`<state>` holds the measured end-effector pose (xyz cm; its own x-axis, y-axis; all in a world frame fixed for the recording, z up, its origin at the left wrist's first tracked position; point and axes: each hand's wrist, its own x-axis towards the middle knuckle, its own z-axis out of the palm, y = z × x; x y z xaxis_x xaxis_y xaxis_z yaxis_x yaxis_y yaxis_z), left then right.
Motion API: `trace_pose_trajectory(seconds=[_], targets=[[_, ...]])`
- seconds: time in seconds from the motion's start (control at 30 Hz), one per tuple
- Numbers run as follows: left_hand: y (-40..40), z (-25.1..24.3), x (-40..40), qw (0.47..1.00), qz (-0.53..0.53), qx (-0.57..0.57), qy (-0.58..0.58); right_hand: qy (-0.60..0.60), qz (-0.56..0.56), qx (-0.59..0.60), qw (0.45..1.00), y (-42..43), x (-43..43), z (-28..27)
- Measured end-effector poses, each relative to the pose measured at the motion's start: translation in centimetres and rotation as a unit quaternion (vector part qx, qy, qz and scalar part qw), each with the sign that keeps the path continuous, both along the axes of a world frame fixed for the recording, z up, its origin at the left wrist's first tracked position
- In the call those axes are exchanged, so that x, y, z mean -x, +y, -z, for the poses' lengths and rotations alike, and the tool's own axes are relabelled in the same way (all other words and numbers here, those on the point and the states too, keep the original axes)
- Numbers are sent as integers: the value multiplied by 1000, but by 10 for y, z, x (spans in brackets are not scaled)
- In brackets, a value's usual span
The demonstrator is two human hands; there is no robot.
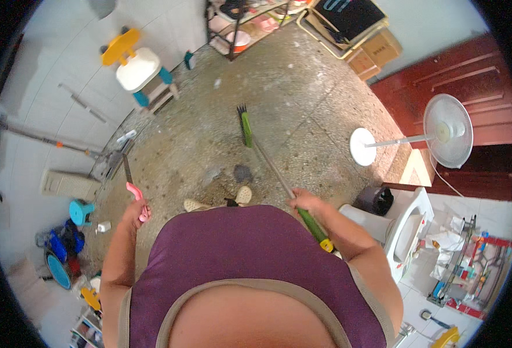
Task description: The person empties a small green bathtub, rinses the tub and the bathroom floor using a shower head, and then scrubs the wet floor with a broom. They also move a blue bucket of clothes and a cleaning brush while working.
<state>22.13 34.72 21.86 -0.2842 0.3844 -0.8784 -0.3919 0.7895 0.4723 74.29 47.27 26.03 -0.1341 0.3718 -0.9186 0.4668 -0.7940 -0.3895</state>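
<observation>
My left hand (pixel 136 212) is closed around the curved pink handle (pixel 135 192) of a tool with a long, narrow dark blade (pixel 128 168). The blade points away from me, and its exact kind is hard to tell. In my right hand (pixel 306 201) is a long-handled floor brush (pixel 273 164). Its green grip (pixel 311 224) ends in a yellow cap beside my body. The green brush head (pixel 247 129) with dark bristles is over the stone-chip floor (pixel 203 143) ahead; whether it touches cannot be made out.
A white pedestal fan (pixel 362 146) stands at right, near a white washbasin (pixel 412 235) and a black bin (pixel 375 201). A child's chair (pixel 138 69) and blue stool (pixel 80 212) line the left wall. A shelf (pixel 232 55) and cardboard boxes (pixel 379 47) are at the far end.
</observation>
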Motion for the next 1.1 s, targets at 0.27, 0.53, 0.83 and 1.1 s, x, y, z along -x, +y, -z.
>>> trace_pose_trajectory(seconds=[0.27,0.53,0.83,1.1], targets=[[89,21,-108,957,269,14,112,-122,-30,-131,983,-43,-119,22],[170,21,-135,914,366,43,170,-133,182,-132,965,-92,-174,32],[326,75,-162,882,463,44,80,-206,296,-131,924,-134,-152,27],[427,73,-288,785,606,-68,107,-269,371,-77,885,-155,-130,27]])
